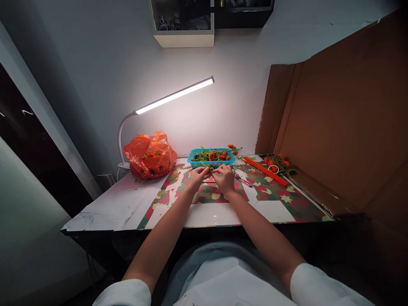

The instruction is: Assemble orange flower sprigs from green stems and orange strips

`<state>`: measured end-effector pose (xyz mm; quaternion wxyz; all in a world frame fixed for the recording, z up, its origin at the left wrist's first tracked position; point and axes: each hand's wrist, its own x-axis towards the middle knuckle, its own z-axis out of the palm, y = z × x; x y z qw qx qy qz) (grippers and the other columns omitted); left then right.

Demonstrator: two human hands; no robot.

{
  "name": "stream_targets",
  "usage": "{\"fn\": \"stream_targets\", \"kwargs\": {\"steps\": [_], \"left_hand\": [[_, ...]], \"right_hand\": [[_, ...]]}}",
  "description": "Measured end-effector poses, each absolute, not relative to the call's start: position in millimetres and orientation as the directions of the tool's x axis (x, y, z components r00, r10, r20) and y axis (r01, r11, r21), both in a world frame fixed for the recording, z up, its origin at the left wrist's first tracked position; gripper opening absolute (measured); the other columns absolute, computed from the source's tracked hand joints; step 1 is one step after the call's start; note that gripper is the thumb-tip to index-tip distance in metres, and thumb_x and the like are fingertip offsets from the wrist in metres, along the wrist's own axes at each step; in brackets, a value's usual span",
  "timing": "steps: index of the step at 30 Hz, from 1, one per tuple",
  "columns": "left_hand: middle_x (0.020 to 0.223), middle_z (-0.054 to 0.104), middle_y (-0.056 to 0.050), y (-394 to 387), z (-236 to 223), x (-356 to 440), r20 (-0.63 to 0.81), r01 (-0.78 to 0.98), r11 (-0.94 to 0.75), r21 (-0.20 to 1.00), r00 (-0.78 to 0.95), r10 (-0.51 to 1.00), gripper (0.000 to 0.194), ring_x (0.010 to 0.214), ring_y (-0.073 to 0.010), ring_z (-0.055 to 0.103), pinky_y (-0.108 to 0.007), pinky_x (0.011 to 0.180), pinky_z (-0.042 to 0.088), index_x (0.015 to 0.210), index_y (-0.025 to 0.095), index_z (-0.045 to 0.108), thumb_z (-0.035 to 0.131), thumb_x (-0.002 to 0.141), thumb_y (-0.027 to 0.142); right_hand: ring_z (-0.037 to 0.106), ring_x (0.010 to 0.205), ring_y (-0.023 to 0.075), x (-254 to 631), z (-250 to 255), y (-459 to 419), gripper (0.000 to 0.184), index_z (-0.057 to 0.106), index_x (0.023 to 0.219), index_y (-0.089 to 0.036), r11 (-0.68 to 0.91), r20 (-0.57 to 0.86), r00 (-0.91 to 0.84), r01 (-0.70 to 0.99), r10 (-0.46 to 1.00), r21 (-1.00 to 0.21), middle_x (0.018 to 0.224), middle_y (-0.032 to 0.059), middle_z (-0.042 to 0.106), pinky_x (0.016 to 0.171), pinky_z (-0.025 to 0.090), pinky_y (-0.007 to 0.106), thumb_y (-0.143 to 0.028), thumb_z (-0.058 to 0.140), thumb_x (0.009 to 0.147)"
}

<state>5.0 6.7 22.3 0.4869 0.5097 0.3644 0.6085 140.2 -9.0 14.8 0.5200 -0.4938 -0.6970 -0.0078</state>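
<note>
My left hand (198, 176) and my right hand (225, 176) meet over the middle of the table, their fingers pinched together on a thin green stem (210, 168). Part of this stem is hidden by my fingertips. Right behind the hands stands a blue plastic basket (195, 164) filled with green stems and orange-red flower heads (223, 157). Close to my right hand lies a pair of scissors (245, 182) with pinkish handles.
An orange plastic bag (149, 161) holding flowers sits at left, beside a lit desk lamp (175, 95). At right are a bundle of orange-red strips (265, 171), a white ring (273, 168) and orange flowers (283, 161). Tall cardboard (334, 127) borders the table's right side.
</note>
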Motion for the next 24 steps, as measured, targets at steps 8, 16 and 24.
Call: {"fn": "stream_targets", "kwargs": {"steps": [8, 16, 24], "left_hand": [[0.070, 0.064, -0.002, 4.5, 23.8, 5.3, 0.267, -0.216, -0.259, 0.941, 0.008, 0.964, 0.047, 0.073, -0.0163, 0.063, -0.038, 0.081, 0.054, 0.072, 0.013, 0.067, 0.084, 0.049, 0.051], [0.070, 0.062, -0.001, 2.5, 25.2, 5.2, 0.213, -0.279, -0.194, 0.940, 0.037, 0.976, 0.044, 0.070, -0.0133, 0.060, -0.034, 0.078, 0.053, 0.070, 0.013, 0.066, 0.085, 0.047, 0.046], [0.066, 0.057, 0.001, 7.8, 17.5, 8.2, 0.311, -0.249, -0.296, 0.922, 0.021, 0.950, 0.040, 0.068, -0.0119, 0.057, -0.033, 0.079, 0.053, 0.066, 0.014, 0.061, 0.081, 0.055, 0.047]], "right_hand": [[0.050, 0.084, 0.0183, 138.8, 11.8, -7.8, 0.010, 0.071, 0.079, -0.021, 0.515, 0.778, 0.040, 0.727, 0.627, -0.453, 0.081, 0.0020, 0.063, 0.077, 0.027, 0.032, -0.025, 0.063, 0.084], [0.050, 0.084, 0.0175, 139.6, 12.3, -8.6, 0.013, 0.070, 0.076, -0.021, 0.562, 0.779, 0.001, 0.692, 0.626, -0.453, 0.080, 0.0009, 0.063, 0.077, 0.026, 0.031, -0.025, 0.061, 0.085], [0.049, 0.084, 0.0174, 137.1, 10.1, -6.6, 0.014, 0.070, 0.076, -0.022, 0.535, 0.766, 0.001, 0.714, 0.643, -0.451, 0.079, 0.0011, 0.061, 0.076, 0.025, 0.031, -0.026, 0.060, 0.086]]}}
